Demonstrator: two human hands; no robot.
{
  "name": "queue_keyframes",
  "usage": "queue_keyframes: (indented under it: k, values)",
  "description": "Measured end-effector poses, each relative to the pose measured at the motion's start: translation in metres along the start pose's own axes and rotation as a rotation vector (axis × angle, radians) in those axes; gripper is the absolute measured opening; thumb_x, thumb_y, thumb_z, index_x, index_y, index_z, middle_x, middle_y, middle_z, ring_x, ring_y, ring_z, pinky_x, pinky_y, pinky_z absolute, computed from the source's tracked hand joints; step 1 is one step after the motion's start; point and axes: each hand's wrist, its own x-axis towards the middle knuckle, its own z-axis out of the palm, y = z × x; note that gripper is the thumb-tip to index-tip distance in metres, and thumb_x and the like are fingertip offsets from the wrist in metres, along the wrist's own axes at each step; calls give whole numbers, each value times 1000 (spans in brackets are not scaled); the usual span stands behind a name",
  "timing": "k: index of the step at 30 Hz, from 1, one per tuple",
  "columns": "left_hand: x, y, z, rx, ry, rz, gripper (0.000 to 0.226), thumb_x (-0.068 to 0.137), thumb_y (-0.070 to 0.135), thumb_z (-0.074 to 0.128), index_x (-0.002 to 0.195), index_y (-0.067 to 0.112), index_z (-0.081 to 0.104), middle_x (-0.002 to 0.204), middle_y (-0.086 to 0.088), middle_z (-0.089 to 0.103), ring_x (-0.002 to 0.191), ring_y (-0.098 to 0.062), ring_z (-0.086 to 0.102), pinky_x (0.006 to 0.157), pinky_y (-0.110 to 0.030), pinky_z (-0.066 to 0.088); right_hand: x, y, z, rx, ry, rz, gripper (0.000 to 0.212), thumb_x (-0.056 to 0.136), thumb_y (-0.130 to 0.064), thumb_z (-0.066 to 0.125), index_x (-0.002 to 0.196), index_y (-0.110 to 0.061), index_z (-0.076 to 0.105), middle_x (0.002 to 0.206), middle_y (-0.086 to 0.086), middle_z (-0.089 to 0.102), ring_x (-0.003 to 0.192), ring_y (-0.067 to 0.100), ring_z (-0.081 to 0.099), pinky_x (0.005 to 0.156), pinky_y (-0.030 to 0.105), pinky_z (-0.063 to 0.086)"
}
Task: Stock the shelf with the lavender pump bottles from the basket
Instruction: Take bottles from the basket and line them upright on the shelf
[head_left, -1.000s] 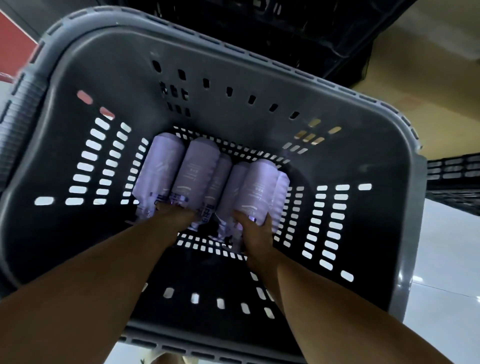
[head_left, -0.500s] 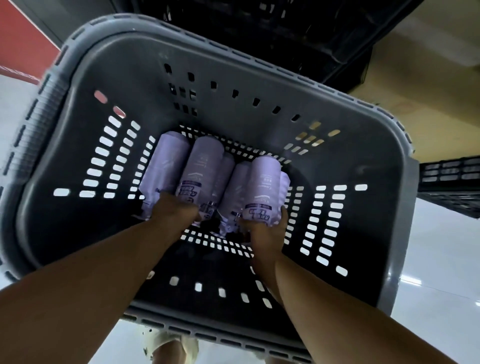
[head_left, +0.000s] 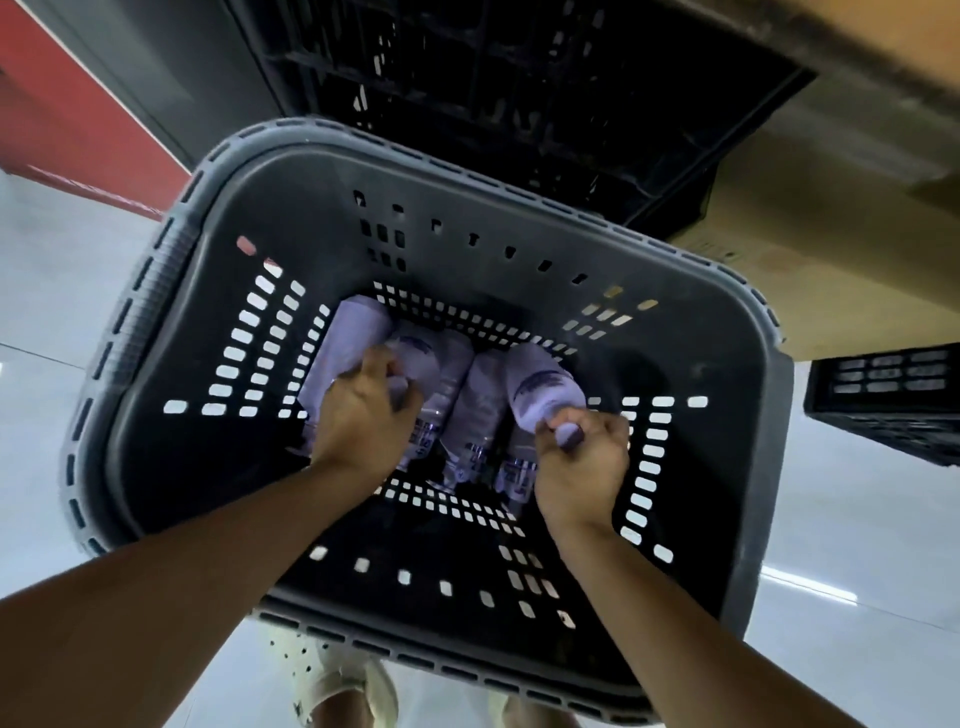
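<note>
Looking down from my head camera, both my hands are inside the grey basket (head_left: 768, 415). My left hand (head_left: 363, 418) curls round the neck end of one lavender pump bottle (head_left: 415, 358), its base raised toward the far wall. My right hand (head_left: 582, 457) grips a second bottle (head_left: 540, 384) by its top end, tilted the same way. The other lavender bottles (head_left: 480, 405) lie side by side on the basket's bottom between my hands. A black crate (head_left: 519, 78) sits beyond the basket.

The basket (head_left: 717, 353) is matt grey plastic. The lavender pump bottles (head_left: 540, 387) look like smooth, faintly glossy plastic. The floor (head_left: 857, 519) is polished and reflective; the box (head_left: 831, 208) is matt brown cardboard.
</note>
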Motion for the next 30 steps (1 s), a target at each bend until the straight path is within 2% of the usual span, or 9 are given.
queue_keyframes:
  k: [3,7,10,11,13,17,20,24,30]
  values:
    - [15,22,-15,23,5,-51,20,77,23,70,92,13,64,76,-10,71,73,-35,65,61,-29,39,11,-24,-12,-174,-138,-220,29,74,8,66,68,-20,65,100,-5,40,86,12,56,81,19,48]
    - [6,52,-58,-25,11,-144,19,70,28,76,78,14,66,66,-3,68,66,-28,64,56,-24,39,6,-67,-33,-168,-214,-323,35,65,18,58,59,-17,61,82,-11,44,68,-3,48,65,1,35]
    - [-14,72,-107,-153,35,-182,17,65,27,78,71,19,64,59,6,61,59,-10,58,54,-17,43,-9,-103,-60,-151,-341,-344,32,68,11,63,76,-20,69,89,-9,52,76,0,54,70,3,38]
    - [-19,79,-124,-191,46,-189,17,64,26,79,69,21,63,56,8,59,62,-8,58,52,-9,39,-13,-115,-70,-161,-367,-345,32,71,7,66,84,-22,71,96,-7,54,80,1,56,74,7,41]
    - [-27,96,-160,-224,84,-187,18,62,25,78,69,23,61,60,8,59,66,-6,56,52,-9,40,-20,-140,-90,-208,-392,-354,32,75,0,70,93,-25,74,103,-7,58,86,3,58,78,12,44]
    - [-19,146,-239,-249,187,-39,15,60,27,74,70,26,61,70,14,61,62,-8,55,50,-7,38,-33,-206,-137,-212,-444,-409,36,75,-3,72,75,-38,64,90,-15,60,82,3,59,71,12,42]
    - [-3,189,-297,-328,283,24,17,59,34,71,72,25,64,62,11,60,56,-9,53,45,-6,36,-31,-266,-171,-149,-362,-483,49,67,3,72,66,-43,57,80,-17,61,78,-5,57,65,7,38]
    - [23,237,-360,-361,413,110,21,59,48,65,74,35,64,70,25,63,60,3,58,53,-6,41,-19,-348,-211,-83,-235,-606,33,65,0,75,72,-31,70,77,-16,65,73,0,60,62,8,39]
    - [61,290,-405,-436,476,254,21,63,40,73,78,27,65,61,8,61,56,-12,59,56,-34,53,3,-441,-255,0,-103,-715,29,68,-11,81,77,-36,71,72,-23,60,69,-1,58,61,7,39]
